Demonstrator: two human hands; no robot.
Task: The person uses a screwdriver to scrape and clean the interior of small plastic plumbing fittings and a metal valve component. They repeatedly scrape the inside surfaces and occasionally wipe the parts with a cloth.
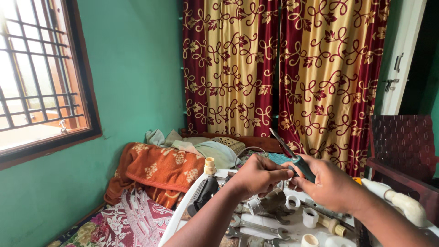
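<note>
Two hands meeting above a white surface [292,228]: left hand [258,176] curled shut on something small, hidden by its fingers; right hand [327,183] gripping a teal-handled screwdriver [292,155], blade slanting up-left. Beneath, partly covered by the arms, a spanner [256,225], white pipe fittings [310,217] and a black tool [204,194], hard to identify. Further back, an orange blanket [157,171] heaped before red-and-gold curtains [283,64].
</note>
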